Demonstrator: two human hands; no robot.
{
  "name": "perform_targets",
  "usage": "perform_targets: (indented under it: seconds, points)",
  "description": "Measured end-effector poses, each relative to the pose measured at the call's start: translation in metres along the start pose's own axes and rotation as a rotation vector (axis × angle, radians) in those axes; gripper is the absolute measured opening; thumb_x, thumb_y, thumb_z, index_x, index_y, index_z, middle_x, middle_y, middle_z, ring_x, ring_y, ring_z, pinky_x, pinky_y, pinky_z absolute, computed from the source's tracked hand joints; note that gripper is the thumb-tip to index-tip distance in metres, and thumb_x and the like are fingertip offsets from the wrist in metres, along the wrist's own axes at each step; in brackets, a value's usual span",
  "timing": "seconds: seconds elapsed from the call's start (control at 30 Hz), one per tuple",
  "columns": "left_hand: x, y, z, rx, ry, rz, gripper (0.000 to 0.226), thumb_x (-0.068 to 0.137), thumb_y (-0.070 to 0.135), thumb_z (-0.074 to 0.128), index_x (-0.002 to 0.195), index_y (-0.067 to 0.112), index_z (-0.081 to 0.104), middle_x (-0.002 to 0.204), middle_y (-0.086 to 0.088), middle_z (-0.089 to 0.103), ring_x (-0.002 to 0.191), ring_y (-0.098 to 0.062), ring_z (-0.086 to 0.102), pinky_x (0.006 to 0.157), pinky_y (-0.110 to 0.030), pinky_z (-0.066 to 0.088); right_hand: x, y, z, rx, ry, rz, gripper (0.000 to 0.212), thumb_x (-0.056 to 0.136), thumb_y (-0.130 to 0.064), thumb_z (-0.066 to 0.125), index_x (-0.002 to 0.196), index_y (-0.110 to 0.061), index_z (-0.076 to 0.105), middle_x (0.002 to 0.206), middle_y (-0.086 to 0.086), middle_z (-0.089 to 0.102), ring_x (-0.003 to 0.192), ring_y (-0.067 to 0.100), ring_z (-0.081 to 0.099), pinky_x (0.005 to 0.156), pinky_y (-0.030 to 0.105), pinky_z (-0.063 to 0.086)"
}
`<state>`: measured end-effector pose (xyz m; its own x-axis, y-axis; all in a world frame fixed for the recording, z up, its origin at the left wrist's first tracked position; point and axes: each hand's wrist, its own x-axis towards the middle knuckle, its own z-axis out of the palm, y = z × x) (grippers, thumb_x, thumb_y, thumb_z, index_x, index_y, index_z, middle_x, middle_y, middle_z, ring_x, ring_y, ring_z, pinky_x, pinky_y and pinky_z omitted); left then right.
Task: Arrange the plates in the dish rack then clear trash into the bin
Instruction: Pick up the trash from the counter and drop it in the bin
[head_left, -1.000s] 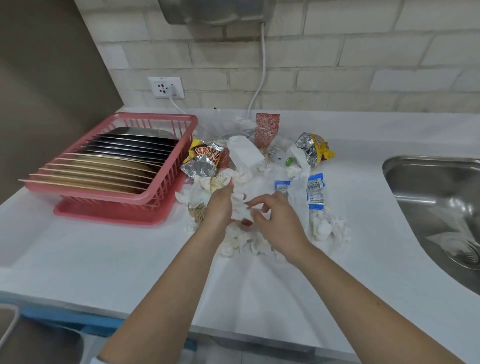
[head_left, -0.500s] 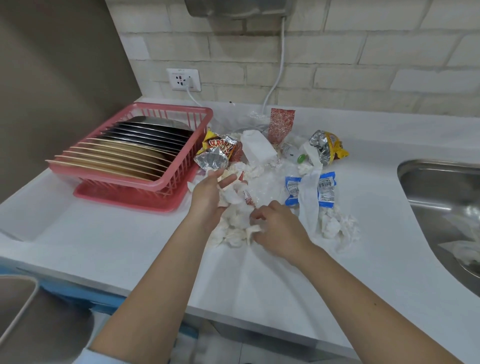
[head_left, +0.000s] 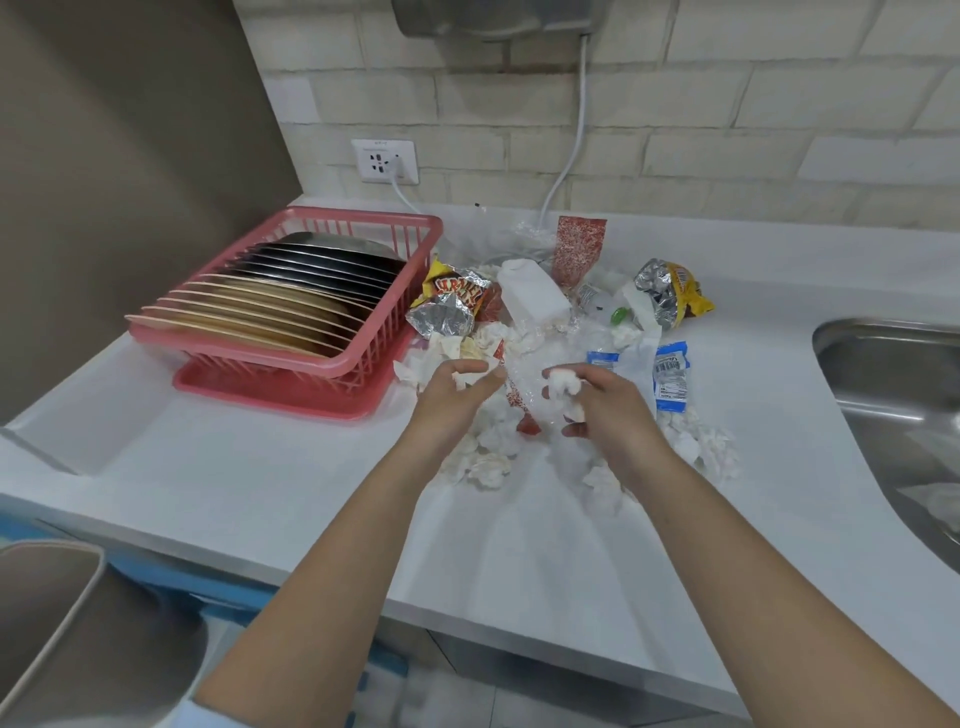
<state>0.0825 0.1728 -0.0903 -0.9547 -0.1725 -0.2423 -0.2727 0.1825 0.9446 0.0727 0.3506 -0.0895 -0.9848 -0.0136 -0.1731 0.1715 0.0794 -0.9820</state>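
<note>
Both hands have lifted off the pile: right hand (head_left: 602, 410) clutches crumpled tissue (head_left: 563, 382) (left hand (head_left: 457, 395) too).

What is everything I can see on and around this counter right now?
dish rack: one, pink, left side of counter
plates: a full row, dark at back, tan in front, upright in rack
crumpled tissues: many, white, mid-counter around the hands
snack bags: two, foil with yellow, beside rack and further right
carton: one, white, lying behind the tissues
blue wrapper: one, blue and white, right of the hands
sink: one, steel, far right
bin: one, beige, bottom left below counter
wall socket: one, white, plugged
left hand: holding tissue
right hand: holding a tissue ball
</note>
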Motion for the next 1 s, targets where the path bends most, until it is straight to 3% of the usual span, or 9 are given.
perform_targets:
  seconds: [0.07, 0.17, 0.27, 0.47, 0.57, 0.7, 0.8, 0.9, 1.0]
  points:
    - [-0.002, -0.003, -0.004, -0.043, -0.012, 0.004, 0.029, 0.086, 0.036, 0.072, 0.111, 0.037, 0.057, 0.132, -0.008, 0.049, 0.125, -0.025, 0.052, 0.086, -0.035, 0.047, 0.001, -0.004, 0.002, 0.149, 0.027, 0.111, 0.034, 0.091, -0.005, 0.040, 0.083, -0.021, 0.069, 0.082, 0.001, 0.067, 0.069, 0.013, 0.052, 0.052, 0.022, 0.040]
    - [-0.006, -0.006, -0.008, -0.145, 0.011, 0.001, 0.017, 0.098, 0.028, 0.055, 0.115, 0.030, 0.058, 0.107, -0.006, 0.051, 0.065, -0.010, 0.059, 0.058, -0.022, 0.042, 0.000, -0.004, 0.011, 0.289, 0.099, 0.241, 0.032, 0.085, 0.002, 0.032, 0.067, -0.018, 0.049, 0.060, -0.001, 0.045, 0.048, 0.011, 0.034, 0.036, 0.017, 0.028]
    - [-0.020, -0.010, -0.014, -0.160, 0.024, -0.008, 0.020, 0.102, 0.034, 0.045, 0.112, 0.029, 0.062, 0.089, -0.001, 0.055, 0.047, -0.005, 0.047, 0.046, -0.017, 0.038, -0.003, -0.007, 0.028, 0.157, 0.069, 0.283, 0.027, 0.089, -0.002, 0.032, 0.069, -0.017, 0.043, 0.062, 0.002, 0.042, 0.047, 0.012, 0.033, 0.032, 0.016, 0.024]
    - [-0.060, -0.020, -0.042, -0.106, 0.046, 0.058, 0.018, 0.088, 0.051, 0.064, 0.098, 0.036, 0.067, 0.079, 0.022, 0.060, 0.049, 0.005, 0.047, 0.047, -0.008, 0.036, -0.023, -0.008, 0.090, -0.138, -0.240, 0.130, 0.015, 0.096, -0.022, 0.039, 0.094, -0.020, 0.054, 0.075, -0.002, 0.052, 0.060, 0.014, 0.047, 0.049, 0.022, 0.037]
    - [-0.074, -0.037, -0.070, -0.108, 0.205, 0.074, 0.013, 0.089, 0.044, 0.067, 0.087, 0.031, 0.064, 0.065, 0.023, 0.058, 0.051, 0.004, 0.048, 0.051, -0.010, 0.036, -0.036, -0.009, 0.130, -0.110, -0.432, 0.176, 0.021, 0.098, -0.023, 0.037, 0.098, -0.017, 0.058, 0.069, 0.000, 0.053, 0.052, 0.011, 0.042, 0.045, 0.021, 0.034]
    - [-0.095, -0.063, -0.119, 0.016, 0.369, 0.084, 0.019, 0.087, 0.044, 0.068, 0.088, 0.026, 0.064, 0.066, 0.023, 0.057, 0.059, 0.007, 0.049, 0.059, -0.010, 0.035, -0.052, -0.010, 0.183, 0.127, -0.644, 0.374, 0.044, 0.098, -0.052, 0.042, 0.091, -0.014, 0.062, 0.066, 0.000, 0.064, 0.053, 0.015, 0.046, 0.053, 0.028, 0.042]
    - [-0.107, -0.076, -0.162, 0.099, 0.364, 0.023, 0.007, 0.088, 0.039, 0.068, 0.092, 0.033, 0.067, 0.075, 0.023, 0.063, 0.069, 0.007, 0.054, 0.061, -0.008, 0.035, -0.061, -0.007, 0.224, 0.067, -0.748, 0.363, 0.029, 0.096, -0.038, 0.049, 0.110, -0.013, 0.058, 0.086, 0.005, 0.062, 0.057, 0.015, 0.048, 0.056, 0.028, 0.045]
    - [-0.116, -0.094, -0.209, -0.042, 0.458, -0.070, 0.027, 0.088, 0.020, 0.061, 0.113, 0.030, 0.058, 0.099, 0.003, 0.059, 0.082, -0.009, 0.053, 0.076, -0.026, 0.043, -0.072, -0.001, 0.279, 0.060, -0.719, 0.320, 0.029, 0.096, -0.023, 0.049, 0.119, -0.010, 0.061, 0.098, 0.003, 0.059, 0.066, 0.017, 0.049, 0.059, 0.027, 0.045]
    - [-0.121, -0.114, -0.263, -0.100, 0.565, -0.184, 0.031, 0.087, 0.019, 0.050, 0.117, 0.017, 0.043, 0.095, -0.009, 0.050, 0.078, -0.019, 0.047, 0.071, -0.034, 0.040, -0.085, 0.009, 0.340, 0.034, -0.746, 0.273, 0.026, 0.098, -0.008, 0.046, 0.121, -0.008, 0.057, 0.104, 0.005, 0.056, 0.072, 0.017, 0.050, 0.064, 0.025, 0.047]
